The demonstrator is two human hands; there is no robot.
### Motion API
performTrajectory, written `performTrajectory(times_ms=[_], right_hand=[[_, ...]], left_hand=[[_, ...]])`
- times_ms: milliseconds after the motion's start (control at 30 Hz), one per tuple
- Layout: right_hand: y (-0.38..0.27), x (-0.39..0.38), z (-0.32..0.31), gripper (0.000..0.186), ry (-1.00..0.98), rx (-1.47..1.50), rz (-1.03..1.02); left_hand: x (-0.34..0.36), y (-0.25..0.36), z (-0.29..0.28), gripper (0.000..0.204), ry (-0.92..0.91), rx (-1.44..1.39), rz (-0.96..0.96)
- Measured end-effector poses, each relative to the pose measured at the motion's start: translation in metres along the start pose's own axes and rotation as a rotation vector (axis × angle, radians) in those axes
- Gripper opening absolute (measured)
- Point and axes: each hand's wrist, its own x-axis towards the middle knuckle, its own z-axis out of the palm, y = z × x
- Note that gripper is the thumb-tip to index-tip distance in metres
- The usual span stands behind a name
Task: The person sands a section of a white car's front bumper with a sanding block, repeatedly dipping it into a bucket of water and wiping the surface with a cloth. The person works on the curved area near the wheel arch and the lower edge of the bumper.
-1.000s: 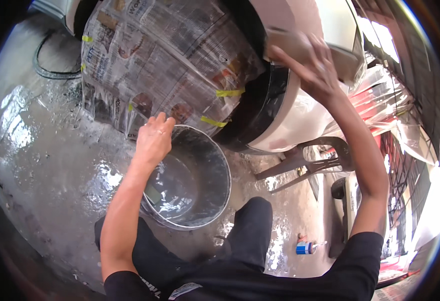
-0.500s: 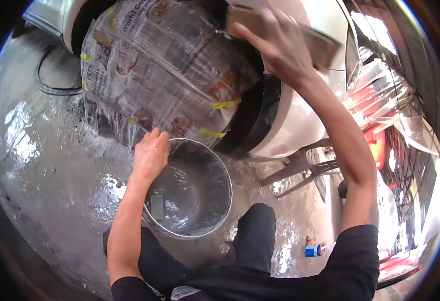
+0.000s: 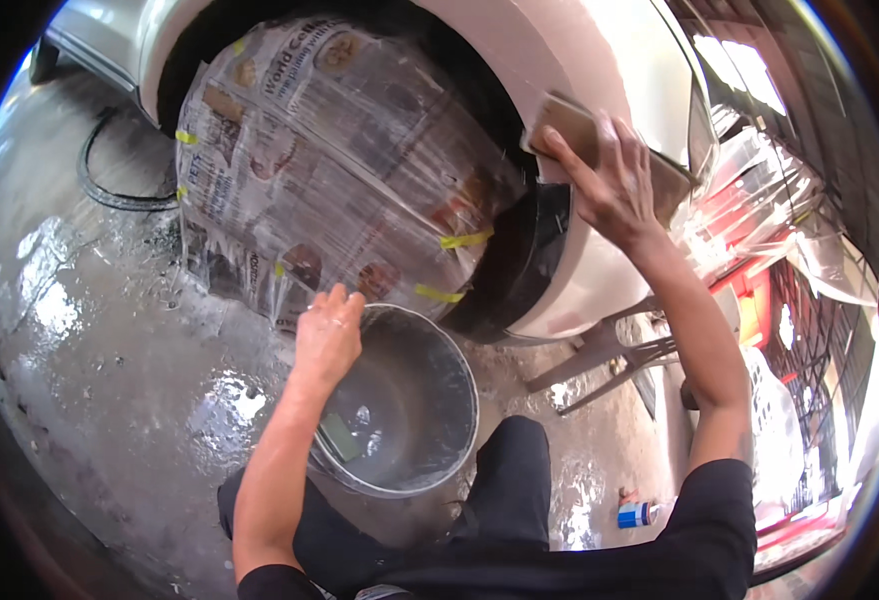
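My right hand (image 3: 614,185) is closed on a long brown sanding block (image 3: 569,128), its flat side against the white car body panel (image 3: 569,60) beside the wheel arch. Fingers bent, my left hand (image 3: 329,340) grips the far left rim of a round bucket (image 3: 476,400). Greyish water shows in the bucket, with a small green block (image 3: 339,437) near its left wall. Newspaper (image 3: 329,170), fixed with bits of yellow tape (image 3: 467,239), covers the wheel.
A dark curved hose-like piece (image 3: 109,195) lies on the wet grey floor (image 3: 139,400) at the left. A plastic chair or stool (image 3: 609,355) stands right of the bucket, partly under the car. A blue and white bottle (image 3: 634,514) lies nearer me. Plastic sheeting (image 3: 759,200) hangs at the right.
My right hand has carried the sanding block right and nearer along the white panel. My left hand stays at the bucket rim. The green block has tilted, and the whole view has shifted slightly.
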Motion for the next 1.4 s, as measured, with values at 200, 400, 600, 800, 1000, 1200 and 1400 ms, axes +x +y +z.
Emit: performTrajectory(times_ms=[200,400,600,800,1000,1200,1400], right_hand=[[-0.016,0.118,0.032,0.068,0.041,-0.014,-0.026],[-0.011,0.064,0.014,0.065,0.022,-0.008,-0.004],[-0.015,0.1,0.024,0.063,0.06,0.039,-0.011],[-0.017,0.105,0.024,0.073,0.002,0.034,-0.047],[-0.009,0.056,0.012,0.067,0.054,0.078,-0.066],[0.003,0.13,0.023,0.06,-0.074,0.066,-0.109],[0.0,0.006,0.004,0.068,-0.065,0.17,-0.085]], left_hand=[[0.0,0.004,-0.006,0.014,0.004,-0.03,-0.013],[-0.001,-0.001,0.001,0.009,0.008,0.019,0.011],[-0.002,-0.005,-0.01,0.011,0.014,-0.016,-0.015],[0.0,0.0,0.01,0.013,-0.002,0.028,0.023],[-0.005,-0.003,-0.004,0.013,0.024,0.001,0.029],[0.007,-0.001,0.005,0.014,0.031,-0.004,0.017],[-0.005,-0.007,-0.002,0.014,0.024,-0.033,-0.004]])
